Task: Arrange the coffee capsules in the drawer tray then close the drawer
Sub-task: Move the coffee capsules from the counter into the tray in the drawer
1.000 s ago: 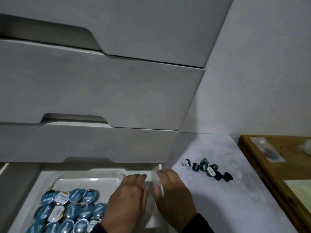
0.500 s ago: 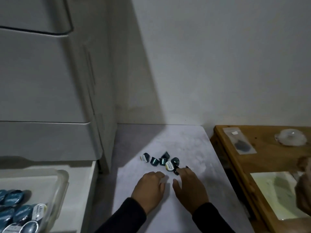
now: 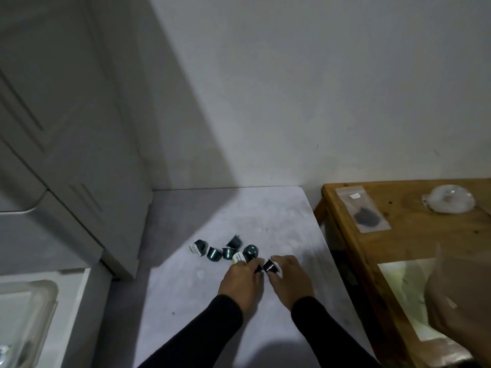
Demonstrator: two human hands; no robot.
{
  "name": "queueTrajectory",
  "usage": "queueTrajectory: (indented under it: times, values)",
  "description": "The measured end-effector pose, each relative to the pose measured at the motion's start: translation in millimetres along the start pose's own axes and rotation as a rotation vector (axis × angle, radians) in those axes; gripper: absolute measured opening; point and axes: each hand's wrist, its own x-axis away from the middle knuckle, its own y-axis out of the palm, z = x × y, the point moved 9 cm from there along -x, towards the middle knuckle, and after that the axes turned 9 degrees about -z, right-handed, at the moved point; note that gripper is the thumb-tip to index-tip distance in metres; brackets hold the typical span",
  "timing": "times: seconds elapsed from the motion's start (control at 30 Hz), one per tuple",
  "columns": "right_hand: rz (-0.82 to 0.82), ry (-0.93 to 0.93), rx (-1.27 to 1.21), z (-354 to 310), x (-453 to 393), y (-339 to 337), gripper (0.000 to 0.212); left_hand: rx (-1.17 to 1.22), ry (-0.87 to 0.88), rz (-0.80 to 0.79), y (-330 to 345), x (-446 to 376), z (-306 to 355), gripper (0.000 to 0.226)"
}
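Several dark teal coffee capsules lie in a loose cluster on the white marbled counter. My right hand pinches a dark capsule at the cluster's right end. My left hand has its fingers curled over the near capsules, touching a white-lidded capsule and another dark one; whether it grips one is hidden. The open drawer with its clear tray shows at the lower left edge.
A grey drawer cabinet rises on the left and a white wall stands behind the counter. To the right is a wooden table with a small plastic bag and a clear round object.
Both hands left the drawer tray, crossed right to the capsule cluster and closed in on it. My right hand has taken a dark capsule between its fingers.
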Motion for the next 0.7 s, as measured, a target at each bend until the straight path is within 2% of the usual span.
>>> queueTrajectory:
  times: [0.2,0.3,0.43,0.57,0.7]
  values:
    - [-0.012,-0.093,-0.068,1.0,-4.5,2.1,0.03,0.037,0.025,0.027,4.8,-4.6,5.5,0.02]
    - [-0.028,-0.076,-0.11,5.9,-1.7,4.2,0.025,0.097,0.009,0.006,9.4,-4.0,2.6,0.009]
    - [-0.01,-0.059,-0.223,10.7,5.9,4.6,0.013,0.098,-0.031,0.048,9.7,-1.5,-2.1,0.014]
    - [-0.019,-0.012,-0.328,20.3,8.3,8.6,0.009,0.285,-0.098,0.035,17.5,-4.6,-14.7,0.027]
    - [-0.022,0.047,-0.325,31.4,12.6,12.4,0.013,0.335,-0.132,0.078,13.6,-7.3,-22.3,0.018]
